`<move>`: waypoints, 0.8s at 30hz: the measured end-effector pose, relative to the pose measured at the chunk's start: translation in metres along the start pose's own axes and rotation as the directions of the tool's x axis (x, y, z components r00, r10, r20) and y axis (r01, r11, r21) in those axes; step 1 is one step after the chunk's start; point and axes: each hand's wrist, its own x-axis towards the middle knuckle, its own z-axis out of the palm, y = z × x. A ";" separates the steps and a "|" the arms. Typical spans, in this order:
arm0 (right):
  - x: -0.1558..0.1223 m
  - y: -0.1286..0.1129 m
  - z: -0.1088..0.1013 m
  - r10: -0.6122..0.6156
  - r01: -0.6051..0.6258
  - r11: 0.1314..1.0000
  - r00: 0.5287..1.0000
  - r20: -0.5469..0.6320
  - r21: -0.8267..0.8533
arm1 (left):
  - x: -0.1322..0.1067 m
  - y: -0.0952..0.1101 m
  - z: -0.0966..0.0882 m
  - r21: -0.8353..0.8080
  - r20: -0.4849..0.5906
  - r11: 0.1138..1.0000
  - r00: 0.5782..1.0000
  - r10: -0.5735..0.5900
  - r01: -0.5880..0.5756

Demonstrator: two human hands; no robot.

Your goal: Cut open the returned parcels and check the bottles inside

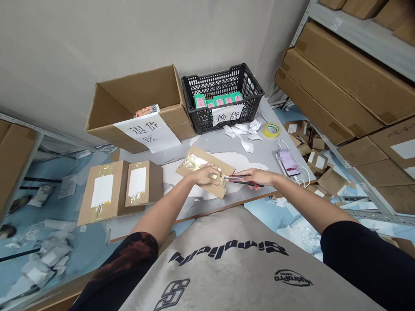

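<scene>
Kraft parcel (207, 160) on a grey table (227, 140), its long axis running on a diagonal across the person's front, from upper left to lower right in the head view; gold tape (191, 164) covers its left end. Left hand (204, 176) lies on the parcel, nearer than the right, its fingers (215, 176) together and pressed on the near edge. Right hand (254, 176) sits off the parcel's right end, fingers clamped round a utility knife (243, 181) held nearly level, the blade end pointing left, just beside the left fingers — the hands almost meet there. Around them: a black crate (220, 73) of green boxes, a cardboard carton (139, 90), a tape roll (271, 129), a phone (288, 162) and two more parcels (142, 183).
</scene>
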 end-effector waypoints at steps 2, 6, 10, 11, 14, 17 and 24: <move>-0.004 0.008 0.011 -0.026 0.026 1.000 0.999 -0.047 -0.001 | -0.001 -0.001 0.000 -0.008 -0.001 1.000 1.000 0.008 -0.008; -0.008 0.022 0.036 -0.036 0.030 0.999 0.981 -0.192 -0.031 | 0.001 0.007 -0.004 0.069 0.006 0.998 1.000 0.002 -0.002; -0.008 0.033 0.054 -0.059 0.064 0.998 0.957 -0.282 0.007 | 0.009 0.030 -0.012 0.295 0.001 0.955 1.000 -0.018 0.017; -0.008 0.035 0.057 -0.063 0.074 0.997 0.954 -0.294 0.025 | 0.011 0.037 -0.014 0.350 0.002 0.937 1.000 -0.019 0.017; -0.007 0.038 0.065 -0.068 0.093 0.994 0.933 -0.352 0.055 | 0.015 0.050 -0.019 0.416 0.054 0.909 0.998 -0.020 -0.005; -0.007 0.038 0.073 -0.076 0.116 0.991 0.901 -0.427 0.069 | 0.016 0.049 -0.020 0.385 0.101 0.923 0.995 -0.024 -0.017; -0.007 0.038 0.084 -0.055 0.170 0.951 0.914 -0.403 0.257 | 0.013 0.020 -0.006 0.072 0.009 0.994 0.997 0.082 -0.082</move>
